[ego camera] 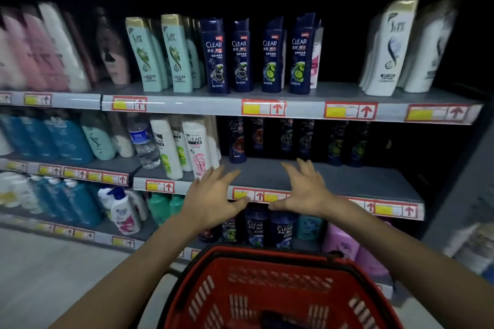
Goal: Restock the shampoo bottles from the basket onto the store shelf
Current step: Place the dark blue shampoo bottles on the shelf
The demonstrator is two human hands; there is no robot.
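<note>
The left hand [213,200] and the right hand [304,189] are both held out in front of the person, palms down, fingers spread and relaxed, gripping nothing. They sit side by side with a gap between them, over the front edge of a grey shelf [361,181]. Their thumbs point toward each other across the strip of red and yellow price tags [258,196].

Directly below the hands and nearer the person is the red basket [208,291]. A dark shape [283,322] lies at its bottom, too dim to make out.

Beyond the fingertips, at the back of the same shelf, stands a row of dark shampoo bottles [236,140] in shadow. Just left of the left hand are white shampoo bottles [196,147] and, further left, a clear water bottle [143,141].

Above the hands, on the next shelf up, four dark blue shampoo bottles [215,57] stand upright in a row, with mint-green bottles [145,56] to their left. Under the hands, more blue bottles [255,227] show on the shelf below.
</note>
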